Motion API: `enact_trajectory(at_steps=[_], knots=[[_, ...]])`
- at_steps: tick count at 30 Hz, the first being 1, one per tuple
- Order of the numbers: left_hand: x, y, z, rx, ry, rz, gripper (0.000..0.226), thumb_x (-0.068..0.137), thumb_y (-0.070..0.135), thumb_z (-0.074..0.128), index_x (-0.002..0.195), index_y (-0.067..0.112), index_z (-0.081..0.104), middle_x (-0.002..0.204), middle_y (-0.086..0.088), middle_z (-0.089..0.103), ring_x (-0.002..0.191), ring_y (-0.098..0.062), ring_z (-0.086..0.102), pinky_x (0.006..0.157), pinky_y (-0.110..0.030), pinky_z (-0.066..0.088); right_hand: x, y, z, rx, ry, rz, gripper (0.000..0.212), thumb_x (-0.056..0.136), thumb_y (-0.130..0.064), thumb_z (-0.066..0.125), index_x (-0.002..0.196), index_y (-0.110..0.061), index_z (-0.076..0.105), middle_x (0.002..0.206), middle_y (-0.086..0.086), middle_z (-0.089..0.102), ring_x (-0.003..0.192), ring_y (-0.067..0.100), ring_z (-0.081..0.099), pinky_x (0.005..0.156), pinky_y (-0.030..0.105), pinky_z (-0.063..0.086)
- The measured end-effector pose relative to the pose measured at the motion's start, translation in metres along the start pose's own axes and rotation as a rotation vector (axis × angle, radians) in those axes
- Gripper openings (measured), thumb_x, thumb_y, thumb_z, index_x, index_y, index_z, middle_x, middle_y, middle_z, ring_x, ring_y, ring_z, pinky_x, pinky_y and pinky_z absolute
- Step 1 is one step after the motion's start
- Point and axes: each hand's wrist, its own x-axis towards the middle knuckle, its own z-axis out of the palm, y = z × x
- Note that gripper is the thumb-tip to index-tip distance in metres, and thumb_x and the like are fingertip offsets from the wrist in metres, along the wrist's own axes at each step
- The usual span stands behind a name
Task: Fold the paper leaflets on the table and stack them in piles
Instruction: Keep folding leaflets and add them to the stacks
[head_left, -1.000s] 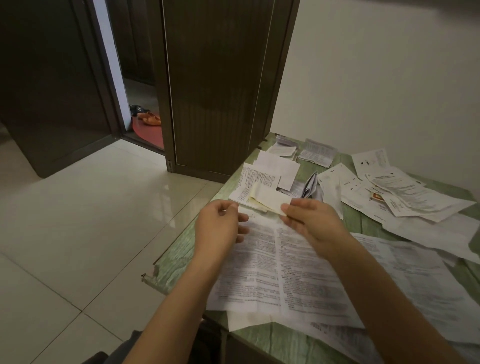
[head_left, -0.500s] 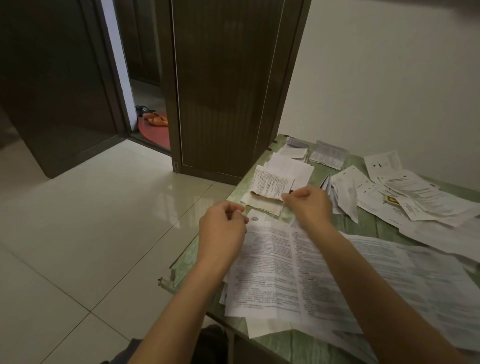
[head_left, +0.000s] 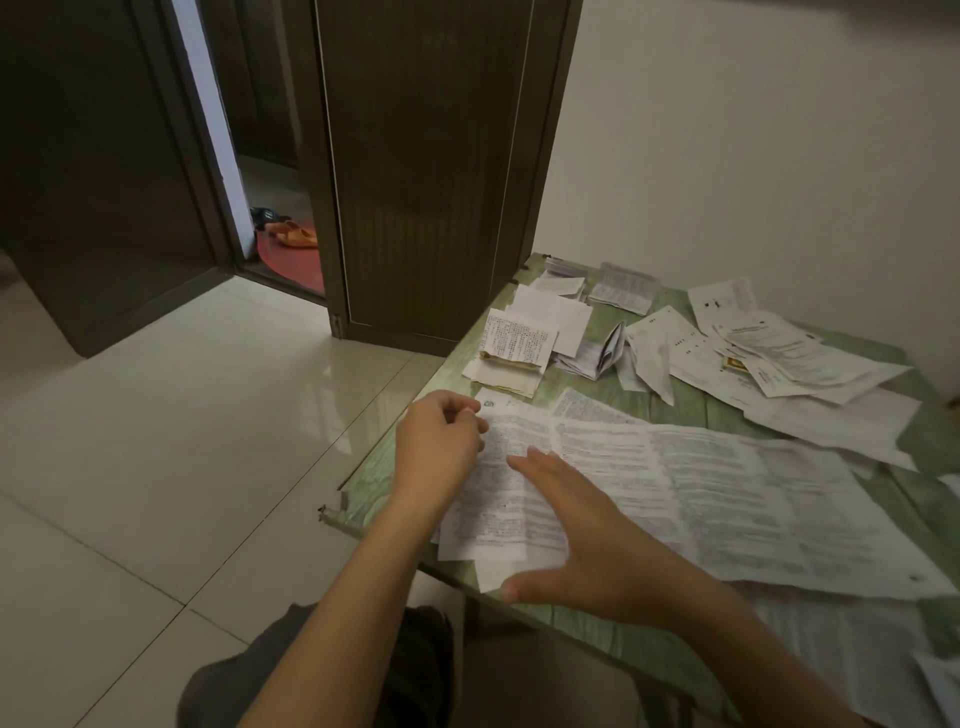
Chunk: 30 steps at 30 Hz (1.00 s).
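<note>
Left hand: curled at the unfolded leaflet's corner (grip cannot be told).
Right hand: laid flat, fingers straight, on that leaflet.
Unfolded leaflet: spread across the counter, folded pile beyond.

leaflet print seemingly illegible, lower sheets cropped

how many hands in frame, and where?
2. The left hand sits curled at the far-left corner of the big unfolded leaflet; whether it pinches the paper is unclear. The right hand is spread flat, fingers straight, over the leaflet's near-left part. Neither is hidden.
</note>
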Motion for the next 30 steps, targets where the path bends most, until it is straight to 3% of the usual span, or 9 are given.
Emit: enact_trajectory(at_steps=[7,11,16,20,22,24,26,28,30], knots=[[-0.01,-0.006,-0.008,-0.085,0.025,-0.074,0.017,0.096,0.007,0.045,0.094,0.014,0.06,0.084,-0.001,0.066,0.069,-0.012,0.061,0.064,-0.023,0.052,0.001,0.002,0.009,-0.037,0.063,-0.001,0.077,0.085,-0.051,0.059,0.147,-0.035,0.014,0.157,-0.012,0.006,0.143,0.007,0.002,0.115,0.029,0.006],[-0.011,-0.008,-0.021,-0.142,0.066,-0.104,0.016,0.097,0.008,0.044,0.097,0.013,0.06,0.086,-0.003,0.065,0.075,-0.016,0.063,0.068,-0.027,0.054,-0.001,0.001,0.012,0.137,0.131,0.033,0.061,0.088,-0.031,0.059,0.142,-0.033,0.029,0.153,-0.013,0.018,0.141,0.009,0.013,0.116,0.032,0.014],[-0.012,-0.009,-0.026,-0.197,0.079,-0.171,0.017,0.097,0.007,0.043,0.093,0.011,0.06,0.087,-0.008,0.065,0.077,-0.02,0.063,0.067,-0.027,0.054,0.003,-0.006,0.011,0.468,0.223,0.113,0.041,0.091,-0.016,0.056,0.13,-0.024,0.048,0.128,-0.013,0.043,0.119,0.004,0.038,0.095,0.02,0.029],[-0.014,-0.009,-0.027,-0.274,0.122,-0.154,0.017,0.097,0.009,0.044,0.092,0.011,0.061,0.085,-0.007,0.066,0.077,-0.021,0.064,0.072,-0.03,0.055,0.005,-0.01,0.009,0.343,0.386,0.104,0.031,0.1,-0.023,0.04,0.128,-0.019,0.053,0.122,-0.006,0.056,0.107,0.004,0.049,0.083,0.01,0.035],[-0.014,-0.008,-0.027,-0.315,0.132,-0.14,0.016,0.097,0.012,0.046,0.092,0.011,0.061,0.086,-0.008,0.066,0.078,-0.022,0.064,0.076,-0.032,0.056,0.004,-0.016,0.005,0.374,0.508,0.09,0.035,0.101,-0.029,0.035,0.129,-0.018,0.053,0.11,-0.004,0.062,0.092,0.001,0.054,0.07,0.002,0.036],[-0.014,-0.005,-0.025,-0.372,0.105,-0.162,0.017,0.097,0.012,0.046,0.088,0.011,0.061,0.085,-0.01,0.067,0.074,-0.022,0.065,0.075,-0.032,0.056,0.002,-0.028,-0.004,0.462,0.624,0.053,0.036,0.1,-0.032,0.035,0.126,-0.015,0.054,0.081,-0.011,0.064,0.065,-0.004,0.052,0.052,0.006,0.037],[-0.016,-0.001,-0.021,-0.46,0.03,-0.256,0.017,0.096,0.015,0.049,0.087,0.008,0.061,0.085,-0.012,0.068,0.073,-0.023,0.066,0.071,-0.031,0.057,0.0,-0.042,-0.014,0.601,0.695,0.03,0.028,0.099,-0.032,0.038,0.108,-0.015,0.059,0.052,-0.016,0.055,0.046,-0.003,0.046,0.043,0.01,0.031],[-0.019,0.002,-0.017,-0.521,-0.114,-0.359,0.022,0.096,0.025,0.051,0.092,0.005,0.059,0.094,-0.015,0.067,0.082,-0.028,0.066,0.075,-0.034,0.056,-0.001,-0.059,-0.024,0.853,0.727,0.027,0.016,0.097,-0.031,0.043,0.088,-0.025,0.055,0.053,-0.021,0.055,0.05,-0.007,0.052,0.047,0.008,0.037],[-0.024,0.003,-0.013,-0.535,-0.273,-0.427,0.038,0.092,0.04,0.052,0.102,0.003,0.056,0.105,-0.017,0.063,0.091,-0.03,0.064,0.078,-0.036,0.055,-0.001,-0.07,-0.033,1.237,0.694,0.068,0.01,0.095,-0.029,0.049,0.087,-0.033,0.053,0.08,-0.023,0.062,0.078,-0.004,0.06,0.071,0.015,0.048]])
